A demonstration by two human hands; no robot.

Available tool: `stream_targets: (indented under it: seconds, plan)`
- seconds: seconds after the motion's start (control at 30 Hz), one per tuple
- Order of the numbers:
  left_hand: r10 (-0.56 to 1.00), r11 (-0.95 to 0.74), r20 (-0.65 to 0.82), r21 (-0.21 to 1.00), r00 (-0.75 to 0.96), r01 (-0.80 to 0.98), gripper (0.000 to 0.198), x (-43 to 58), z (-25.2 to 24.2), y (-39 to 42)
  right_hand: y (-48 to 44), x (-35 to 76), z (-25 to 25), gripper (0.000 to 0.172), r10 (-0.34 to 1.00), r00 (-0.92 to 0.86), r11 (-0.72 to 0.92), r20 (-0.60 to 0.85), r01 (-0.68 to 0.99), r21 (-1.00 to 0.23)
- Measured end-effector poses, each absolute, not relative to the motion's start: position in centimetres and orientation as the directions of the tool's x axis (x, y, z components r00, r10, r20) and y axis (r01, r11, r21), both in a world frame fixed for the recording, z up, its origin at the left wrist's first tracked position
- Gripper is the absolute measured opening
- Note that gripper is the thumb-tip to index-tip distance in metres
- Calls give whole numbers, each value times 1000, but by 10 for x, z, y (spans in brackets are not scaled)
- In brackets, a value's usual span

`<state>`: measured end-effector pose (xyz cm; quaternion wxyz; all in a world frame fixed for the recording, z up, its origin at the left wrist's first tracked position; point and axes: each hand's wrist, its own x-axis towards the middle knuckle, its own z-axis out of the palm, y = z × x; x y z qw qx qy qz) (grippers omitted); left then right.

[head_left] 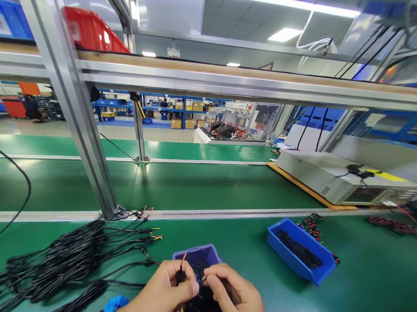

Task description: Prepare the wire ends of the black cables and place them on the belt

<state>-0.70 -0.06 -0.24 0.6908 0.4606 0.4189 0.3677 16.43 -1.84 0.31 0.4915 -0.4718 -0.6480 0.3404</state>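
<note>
My left hand (164, 291) is closed in a pinch on the end of a black cable (180, 275) with red and yellow wire tips, held upright over a small purple bin (198, 255). My right hand (234, 294) is closed too, fingertips pinching a small black part right beside the cable end. The purple bin holds small black parts and is partly hidden by both hands. A blue wristband (114, 305) is on my left wrist.
A pile of black cables (63, 260) with stripped ends lies at the left on the green mat. A blue bin (301, 249) of black parts stands at the right, with coiled red-black wires (313, 224) behind it. A grey instrument box (336, 179) and aluminium frame post (87, 135) stand beyond.
</note>
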Motion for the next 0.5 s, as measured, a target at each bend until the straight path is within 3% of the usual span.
stream_targets:
  seconds: [0.3, 0.5]
  plan:
    - [903, 295, -213, 939, 374, -176, 52, -8, -2, -1, -18, 168, 10, 19, 847, -250, 531, 469, 358, -768]
    - [870, 324, -220, 930, 442, -173, 31, -12, 7, 0, -14, 166, 12, 13, 846, -281, 530, 453, 368, -764]
